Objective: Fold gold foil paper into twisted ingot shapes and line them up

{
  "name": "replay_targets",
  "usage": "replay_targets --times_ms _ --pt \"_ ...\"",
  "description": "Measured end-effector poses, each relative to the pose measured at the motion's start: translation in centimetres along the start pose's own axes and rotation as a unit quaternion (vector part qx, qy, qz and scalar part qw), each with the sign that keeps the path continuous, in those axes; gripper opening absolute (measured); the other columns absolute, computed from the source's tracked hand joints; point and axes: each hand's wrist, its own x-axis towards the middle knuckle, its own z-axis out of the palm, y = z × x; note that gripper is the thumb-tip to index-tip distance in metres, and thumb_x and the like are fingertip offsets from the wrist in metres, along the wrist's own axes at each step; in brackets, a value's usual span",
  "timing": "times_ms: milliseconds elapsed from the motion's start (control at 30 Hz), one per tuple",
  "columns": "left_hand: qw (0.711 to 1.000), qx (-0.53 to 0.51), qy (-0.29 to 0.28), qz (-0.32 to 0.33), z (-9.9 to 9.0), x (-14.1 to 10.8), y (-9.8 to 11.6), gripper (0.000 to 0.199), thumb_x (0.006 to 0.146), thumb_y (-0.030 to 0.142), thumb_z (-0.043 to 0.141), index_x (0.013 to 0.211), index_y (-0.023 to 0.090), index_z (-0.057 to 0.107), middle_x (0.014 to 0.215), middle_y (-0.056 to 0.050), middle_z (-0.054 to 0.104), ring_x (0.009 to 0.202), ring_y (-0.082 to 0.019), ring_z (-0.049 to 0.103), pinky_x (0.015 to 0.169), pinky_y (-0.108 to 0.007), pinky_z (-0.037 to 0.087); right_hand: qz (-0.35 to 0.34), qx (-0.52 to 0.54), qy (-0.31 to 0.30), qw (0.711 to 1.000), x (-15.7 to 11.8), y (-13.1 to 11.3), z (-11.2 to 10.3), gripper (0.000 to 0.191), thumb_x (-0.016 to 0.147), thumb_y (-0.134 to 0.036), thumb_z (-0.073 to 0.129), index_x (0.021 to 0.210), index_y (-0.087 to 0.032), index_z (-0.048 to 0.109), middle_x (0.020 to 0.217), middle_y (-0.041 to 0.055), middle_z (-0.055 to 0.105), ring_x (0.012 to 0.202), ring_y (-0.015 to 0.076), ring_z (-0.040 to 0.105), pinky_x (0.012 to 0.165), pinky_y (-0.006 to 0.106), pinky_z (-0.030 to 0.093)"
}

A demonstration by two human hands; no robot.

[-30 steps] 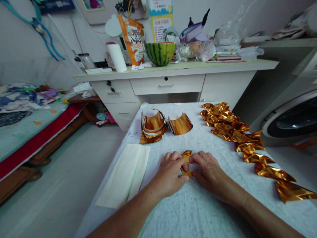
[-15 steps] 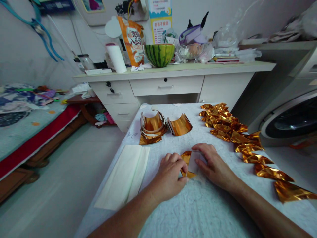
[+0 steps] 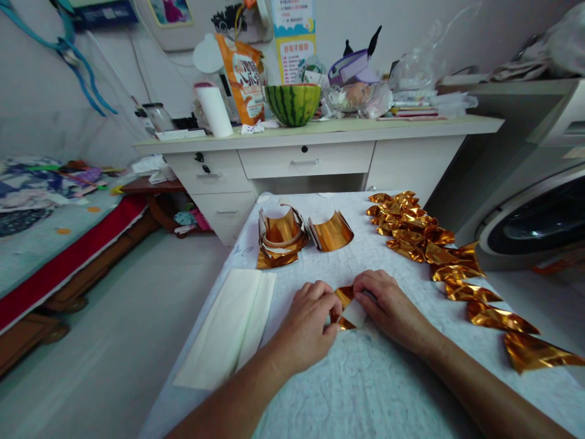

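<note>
A small sheet of gold foil paper (image 3: 345, 296), white on its back, lies partly folded on the cloth-covered table between my hands. My left hand (image 3: 307, 324) is closed in a pinch on its left side. At its upper right edge, the bent fingers of my right hand (image 3: 389, 306) grip the paper; the thumb tip is partly hidden. Beyond my hands stand a stack of curved gold foil sheets (image 3: 281, 230) and a smaller curled gold batch (image 3: 334, 233). Several folded gold foil pieces (image 3: 411, 250) run down the table's right side.
Pale folded paper (image 3: 223, 329) lies left of my left forearm. A white desk (image 3: 311, 157) stands behind the table, bearing a watermelon half (image 3: 293, 105) and an orange pouch (image 3: 244, 79). A washing machine (image 3: 539, 183) is at right, a bed (image 3: 68, 244) at left.
My right hand has moved in and closed on the paper's right edge. The foil sheet has been folded differently, its white back now at the lower right. The left hand keeps its pinch.
</note>
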Motion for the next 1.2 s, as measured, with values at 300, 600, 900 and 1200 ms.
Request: replay_targets --times_ms 300,600,900,1200 --pt "0.999 -0.014 -0.034 -0.024 -0.8 0.0 -0.2 0.022 0.076 0.003 0.054 0.088 0.021 0.058 0.102 0.000 0.053 0.087 -0.014 0.056 0.077 -0.025 0.045 0.078 0.102 0.011 0.992 -0.6 -0.3 -0.3 0.008 0.089 -0.024 0.048 0.090 -0.021 0.055 0.079 0.0011 0.062 0.070 0.0163 0.056 0.064 0.029 0.043" --pt "0.999 -0.009 -0.033 -0.006 -0.6 0.1 -0.3 0.022 0.077 0.002 0.053 0.086 0.020 0.062 0.097 0.001 0.057 0.081 -0.012 0.057 0.073 -0.023 0.043 0.110 0.231 -0.018 0.967 -0.8 1.4 -0.3 0.017 0.088 -0.031 0.053 0.082 -0.020 0.063 0.078 0.0026 0.063 0.070 0.0155 0.056 0.064 0.027 0.044" --pt "0.998 -0.056 -0.006 0.002 -0.6 0.2 -0.4 0.012 0.083 0.012 0.056 0.085 0.020 0.063 0.098 -0.002 0.061 0.096 -0.017 0.057 0.088 -0.029 0.042 0.178 0.383 -0.084 0.903 -1.2 1.2 -0.5 0.017 0.081 -0.031 0.064 0.079 -0.019 0.052 0.065 -0.0045 0.050 0.056 0.0085 0.041 0.048 0.020 0.027" --pt "0.980 -0.190 0.011 -0.063 -0.6 0.6 -0.5 0.011 0.079 0.009 0.053 0.081 0.019 0.058 0.078 0.003 0.061 0.074 -0.012 0.055 0.070 -0.022 0.040 0.139 0.437 -0.044 0.888 -1.1 1.4 -0.8 0.022 0.086 -0.036 0.062 0.080 -0.019 0.049 0.070 -0.0049 0.047 0.061 0.0087 0.039 0.053 0.021 0.029"
